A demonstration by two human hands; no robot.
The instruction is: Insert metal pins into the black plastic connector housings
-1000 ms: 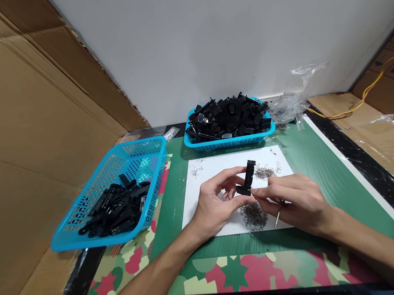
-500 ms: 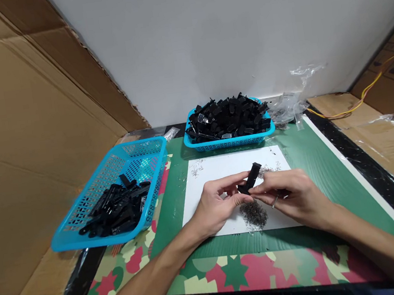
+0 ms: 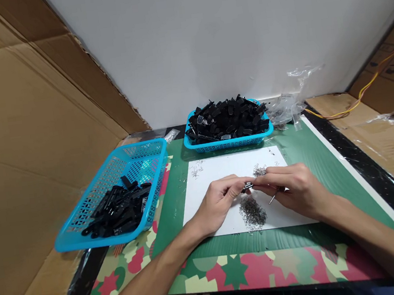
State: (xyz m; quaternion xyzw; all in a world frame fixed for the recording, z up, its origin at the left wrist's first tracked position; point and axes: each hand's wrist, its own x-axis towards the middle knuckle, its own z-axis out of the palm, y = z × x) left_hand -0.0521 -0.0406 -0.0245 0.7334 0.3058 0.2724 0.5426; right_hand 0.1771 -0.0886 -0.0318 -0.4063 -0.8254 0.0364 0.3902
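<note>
Over the white sheet, a small black plastic part with shiny metal on its near end sits between my two hands. My left hand pinches it between thumb and fingers, which hide most of it. From the other side my right hand is closed, its fingertips on the same part. A thin metal pin sticks out below the right fingers; how it is held is unclear. Right below the hands lies a pile of tiny bent wire pieces. Another small heap of them lies behind the right fingers.
A blue basket of long black parts stands at left. A second blue basket, heaped with black parts, is at the back against the wall. Clear plastic bags and yellow wires lie to its right. Cardboard rises at left.
The black part, upright and sticking up above the fingers before, is now tipped down, with its metal end showing. My right fingers have come over it, and the pin has tilted.
</note>
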